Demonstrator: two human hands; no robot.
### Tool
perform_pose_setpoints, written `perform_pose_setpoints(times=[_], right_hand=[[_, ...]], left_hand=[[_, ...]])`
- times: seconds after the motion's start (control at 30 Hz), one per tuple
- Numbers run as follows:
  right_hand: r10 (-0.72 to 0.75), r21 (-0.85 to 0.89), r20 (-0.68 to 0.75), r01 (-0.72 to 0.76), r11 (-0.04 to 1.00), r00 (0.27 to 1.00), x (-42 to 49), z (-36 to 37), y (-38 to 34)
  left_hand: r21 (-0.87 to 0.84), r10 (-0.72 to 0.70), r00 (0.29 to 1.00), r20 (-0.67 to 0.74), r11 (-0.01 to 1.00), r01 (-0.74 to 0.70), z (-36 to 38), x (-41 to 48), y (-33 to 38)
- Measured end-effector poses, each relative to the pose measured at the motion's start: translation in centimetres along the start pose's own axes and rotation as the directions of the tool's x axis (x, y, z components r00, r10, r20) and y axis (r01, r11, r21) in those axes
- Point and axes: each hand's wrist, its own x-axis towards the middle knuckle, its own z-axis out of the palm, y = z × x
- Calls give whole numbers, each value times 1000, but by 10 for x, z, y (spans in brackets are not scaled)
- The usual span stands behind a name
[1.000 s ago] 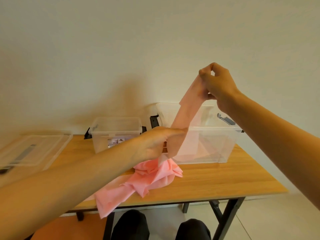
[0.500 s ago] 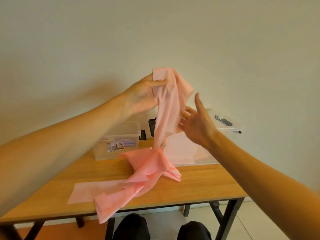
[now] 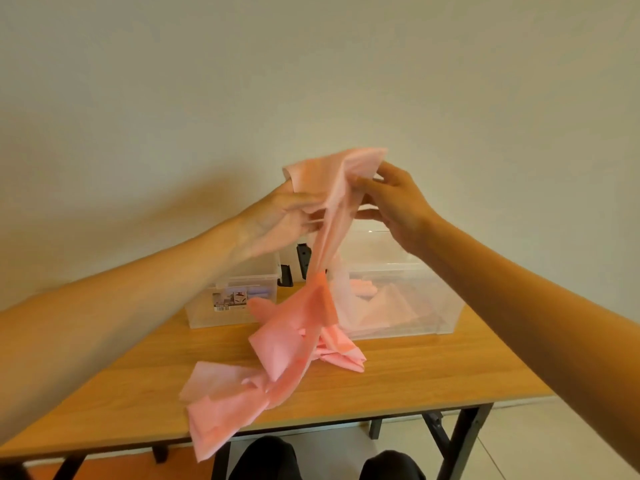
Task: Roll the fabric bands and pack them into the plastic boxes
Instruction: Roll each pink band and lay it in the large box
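You face a plain pale wall [image 3: 207, 81]. Before you stands a wooden table [image 3: 433, 368] on dark metal legs [image 3: 462, 439], over a pale tiled floor [image 3: 561, 445].

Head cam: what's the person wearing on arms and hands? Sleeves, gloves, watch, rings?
The left forearm and right forearm are bare up to the frame edges: no sleeves, no gloves, no watch or wristband. The right hand shows no ring; the left hand is too motion-blurred to tell. Dark trousers show at the bottom edge.

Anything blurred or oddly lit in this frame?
Head view: motion blur smears the left hand and the lifted end of the pink fabric band; the right hand is sharper; soft warm light casts a broad shadow on the wall; wide-angle stretch enlarges whatever nears the frame edges.
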Motion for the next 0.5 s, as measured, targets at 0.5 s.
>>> perform_pose_setpoints(times=[0.5], right_hand=[[44, 233, -99, -20, 972, 994, 49, -8, -55]], left_hand=[[-29, 116, 960, -255, 991, -127, -10, 9, 11]])
